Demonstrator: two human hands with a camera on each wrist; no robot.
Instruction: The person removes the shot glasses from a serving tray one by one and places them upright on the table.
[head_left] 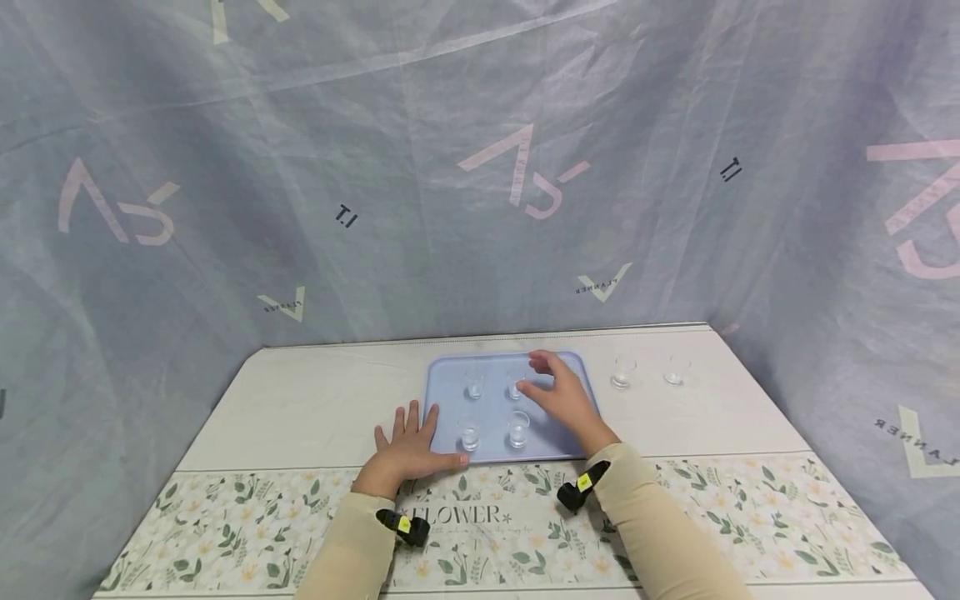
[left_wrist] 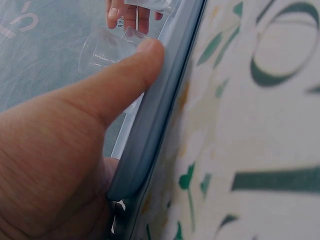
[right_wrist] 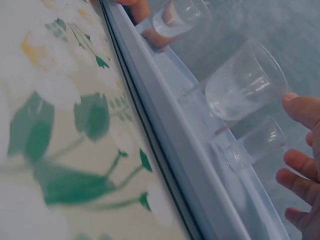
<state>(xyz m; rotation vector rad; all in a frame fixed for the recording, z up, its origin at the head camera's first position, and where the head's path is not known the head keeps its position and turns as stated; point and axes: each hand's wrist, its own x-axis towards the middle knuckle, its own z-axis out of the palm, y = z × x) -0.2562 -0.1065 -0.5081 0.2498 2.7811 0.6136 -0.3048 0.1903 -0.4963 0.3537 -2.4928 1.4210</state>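
Six clear glasses (head_left: 517, 433): four on a blue tray (head_left: 491, 412), two on the table (head_left: 322, 400) to its right.
My right hand (head_left: 561, 396), thumb and fingers apart, is beside the tray's far-right glass (head_left: 513, 392), contact unclear; my left hand (head_left: 408, 456) spreads at its near-left corner. Only the head view shows the table pair (head_left: 621, 377); wrist views show the rim (left_wrist: 142, 145) close up.
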